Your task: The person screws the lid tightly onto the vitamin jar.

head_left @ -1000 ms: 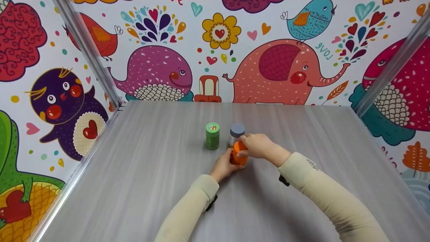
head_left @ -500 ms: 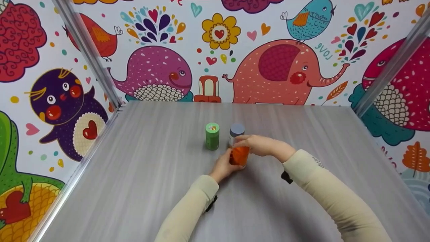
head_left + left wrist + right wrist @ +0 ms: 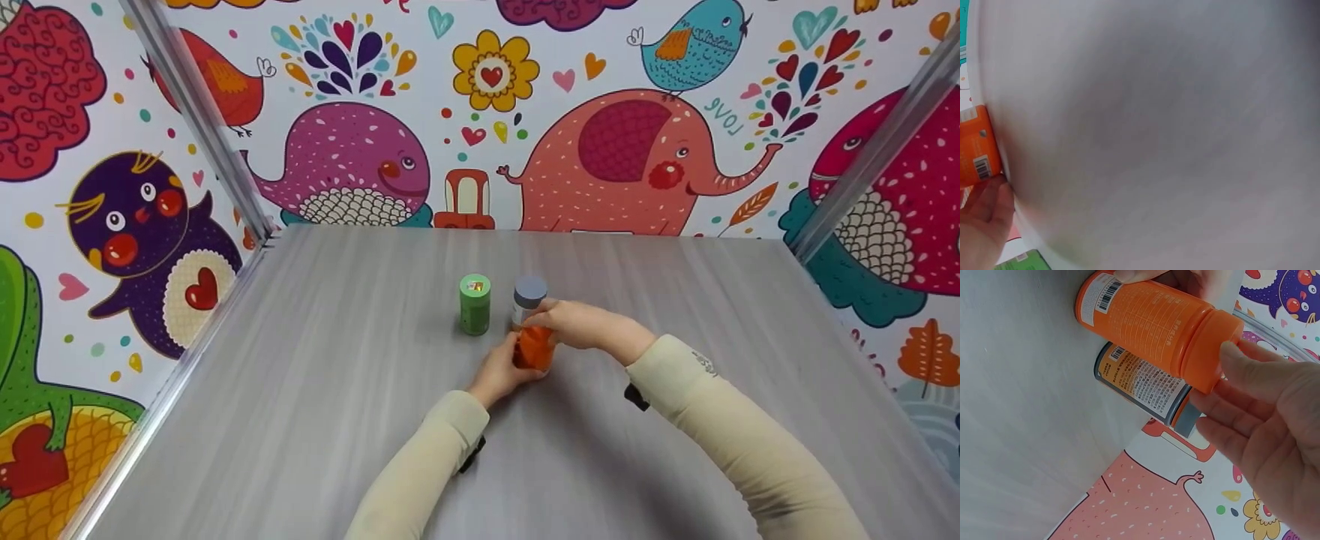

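An orange bottle point(image 3: 535, 349) with a screw cap point(image 3: 1211, 349) stands on the table near the middle. My left hand point(image 3: 499, 375) grips its body low down, and in the left wrist view those fingers point(image 3: 988, 202) sit by the base. From above, my right hand point(image 3: 589, 326) pinches the cap between thumb and fingers, as the right wrist view shows most plainly. Just behind the orange bottle is a grey-capped bottle point(image 3: 1145, 382), partly covered by it and by my right hand in the head view. The cap appears seated on the bottle.
A green canister point(image 3: 474, 307) stands upright to the left of the grey-capped bottle. The grey wood-grain table point(image 3: 337, 337) ends at printed cartoon walls point(image 3: 480, 135) behind and at the sides. Metal posts point(image 3: 206, 127) mark the corners.
The right hand's fingers have shifted around the orange cap, rolling outward, then partly back. The left hand keeps its hold. Both other containers stay where they were.
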Demonstrator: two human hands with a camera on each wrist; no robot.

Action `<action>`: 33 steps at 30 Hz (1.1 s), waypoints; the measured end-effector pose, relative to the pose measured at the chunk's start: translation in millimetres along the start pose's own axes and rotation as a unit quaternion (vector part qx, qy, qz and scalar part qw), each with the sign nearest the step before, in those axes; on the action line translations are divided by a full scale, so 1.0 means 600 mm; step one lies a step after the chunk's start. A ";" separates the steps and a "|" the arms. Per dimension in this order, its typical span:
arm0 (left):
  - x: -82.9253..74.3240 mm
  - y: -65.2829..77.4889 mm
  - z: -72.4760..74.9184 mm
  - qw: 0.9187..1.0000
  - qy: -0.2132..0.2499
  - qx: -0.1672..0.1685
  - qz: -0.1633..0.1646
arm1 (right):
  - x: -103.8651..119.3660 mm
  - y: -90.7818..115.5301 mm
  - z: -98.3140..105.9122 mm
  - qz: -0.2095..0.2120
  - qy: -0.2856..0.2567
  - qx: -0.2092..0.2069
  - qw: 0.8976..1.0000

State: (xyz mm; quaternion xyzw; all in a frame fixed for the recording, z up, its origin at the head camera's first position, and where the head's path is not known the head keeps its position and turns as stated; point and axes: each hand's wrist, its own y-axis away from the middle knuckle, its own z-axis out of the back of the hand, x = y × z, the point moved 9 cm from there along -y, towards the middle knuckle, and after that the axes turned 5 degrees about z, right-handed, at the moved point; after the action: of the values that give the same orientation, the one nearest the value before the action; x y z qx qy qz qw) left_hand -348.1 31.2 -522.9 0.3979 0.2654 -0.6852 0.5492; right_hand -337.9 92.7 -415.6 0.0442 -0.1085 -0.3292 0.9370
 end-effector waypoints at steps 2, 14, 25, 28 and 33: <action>0.001 0.000 0.000 1.000 0.001 0.000 0.005 | -0.004 -0.001 -0.001 -0.018 -0.004 -0.001 1.000; 0.000 0.001 0.001 1.000 -0.003 -0.005 -0.005 | -0.024 0.004 0.004 -0.101 0.040 -0.063 0.992; -0.006 0.007 0.004 1.000 0.011 -0.005 -0.013 | -0.003 0.013 0.000 0.029 -0.034 -0.010 0.999; -0.009 0.006 0.004 1.000 0.018 -0.006 -0.022 | 0.000 0.014 -0.003 0.041 -0.032 -0.001 0.999; -0.008 0.004 0.003 1.000 0.015 -0.005 -0.023 | 0.002 0.009 -0.001 0.035 -0.020 -0.009 0.999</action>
State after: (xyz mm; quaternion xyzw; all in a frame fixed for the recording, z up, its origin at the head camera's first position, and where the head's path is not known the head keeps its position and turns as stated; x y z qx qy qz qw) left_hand -346.0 31.7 -517.7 0.3990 0.2857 -0.6905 0.5314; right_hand -333.6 96.4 -415.1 0.0252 -0.1256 -0.2980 0.9459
